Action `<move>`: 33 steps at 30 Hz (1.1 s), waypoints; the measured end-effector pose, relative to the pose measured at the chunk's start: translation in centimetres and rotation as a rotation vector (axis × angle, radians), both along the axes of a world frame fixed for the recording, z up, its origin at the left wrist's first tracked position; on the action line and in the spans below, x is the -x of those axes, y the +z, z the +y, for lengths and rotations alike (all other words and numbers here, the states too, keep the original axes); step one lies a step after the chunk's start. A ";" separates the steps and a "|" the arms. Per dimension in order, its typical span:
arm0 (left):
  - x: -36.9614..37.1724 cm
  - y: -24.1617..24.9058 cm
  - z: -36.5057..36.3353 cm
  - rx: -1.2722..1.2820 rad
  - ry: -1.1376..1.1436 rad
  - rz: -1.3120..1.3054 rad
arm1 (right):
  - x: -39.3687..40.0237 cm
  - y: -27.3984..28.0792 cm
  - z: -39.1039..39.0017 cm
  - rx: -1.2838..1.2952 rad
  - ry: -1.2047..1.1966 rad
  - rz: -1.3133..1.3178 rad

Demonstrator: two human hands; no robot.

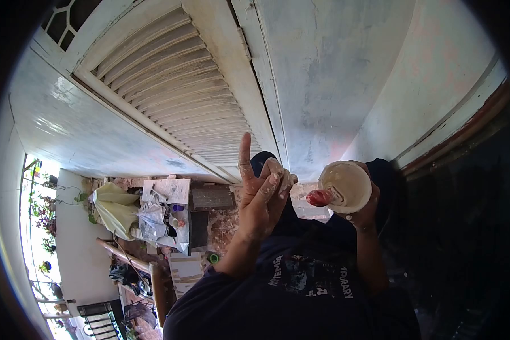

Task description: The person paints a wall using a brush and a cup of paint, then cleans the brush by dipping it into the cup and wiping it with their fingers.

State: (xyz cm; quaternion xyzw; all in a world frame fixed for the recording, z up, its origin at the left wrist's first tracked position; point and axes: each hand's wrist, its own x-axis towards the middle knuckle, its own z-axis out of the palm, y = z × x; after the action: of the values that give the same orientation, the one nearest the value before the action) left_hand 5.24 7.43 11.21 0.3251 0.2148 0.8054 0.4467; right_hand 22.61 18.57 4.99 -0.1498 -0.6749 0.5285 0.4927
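My left hand (260,195) is raised in front of my chest, its index finger pointing up and the other fingers curled in against the thumb. White residue coats the fingertips; whatever sits between them, if anything, I cannot make out. On the other side, my right hand (368,209) wraps round the side of a round, off-white tub (360,182) whose inside is smeared with pale paste. A red-handled tool (319,197) leans over the tub's rim, its working end down inside. The two hands are apart.
A white louvred shutter (175,85) stands ahead, beside a patchy grey-white wall (328,68). Lower left, a table (181,243) holds plastic sheeting and small items, near a pale yellow cloth (113,207). A wooden rail (157,289) runs nearby. A dark surface (459,238) fills the right.
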 end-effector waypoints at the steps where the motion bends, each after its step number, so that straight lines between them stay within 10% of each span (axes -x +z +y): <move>1: 0.0 -0.1 -0.1 0.000 0.000 0.002 | 0.1 0.0 0.0 0.000 0.000 0.002; 33: 0.5 -1.1 0.6 -0.128 -0.245 -0.230 | 0.3 0.0 -0.1 0.047 0.002 0.003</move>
State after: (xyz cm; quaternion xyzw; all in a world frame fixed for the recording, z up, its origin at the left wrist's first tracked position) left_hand 4.74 8.02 10.09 0.2824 0.0691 0.7888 0.5415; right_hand 22.28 18.49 5.00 -0.1601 -0.6618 0.5448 0.4895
